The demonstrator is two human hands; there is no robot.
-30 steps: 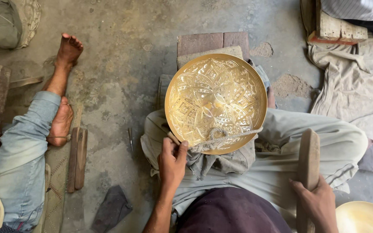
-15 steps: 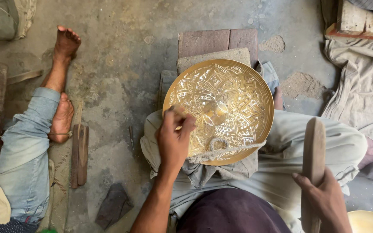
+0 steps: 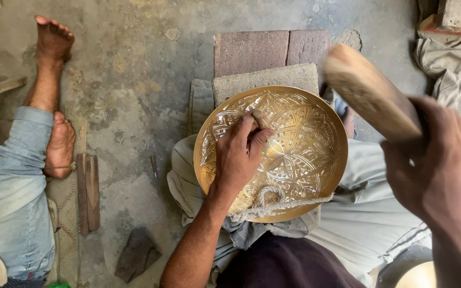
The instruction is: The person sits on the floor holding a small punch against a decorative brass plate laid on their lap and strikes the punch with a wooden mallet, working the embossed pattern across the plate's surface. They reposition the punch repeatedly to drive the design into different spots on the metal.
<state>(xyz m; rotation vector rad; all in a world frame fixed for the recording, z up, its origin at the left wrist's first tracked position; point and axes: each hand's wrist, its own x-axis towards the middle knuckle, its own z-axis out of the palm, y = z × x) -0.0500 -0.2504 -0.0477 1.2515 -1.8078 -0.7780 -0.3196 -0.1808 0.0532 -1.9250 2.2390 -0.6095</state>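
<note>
Right grip wrapped tight round a wooden mallet, raised beside the engraved brass plate. Left grip pinches a small punch, tip on plate's face. Plate rests tilted on my lap against a stone block; another person's bare feet lie left on the floor.

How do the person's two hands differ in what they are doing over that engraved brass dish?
The left hand is low, its fingers pressed onto the brass dish and pinching a small tool; the right hand is raised beside the dish. The left hand looks sharp, while the right hand's wooden mallet is blurred. The left grips something slim, the right a thick handle. Both are bare and closed around a tool.
</note>
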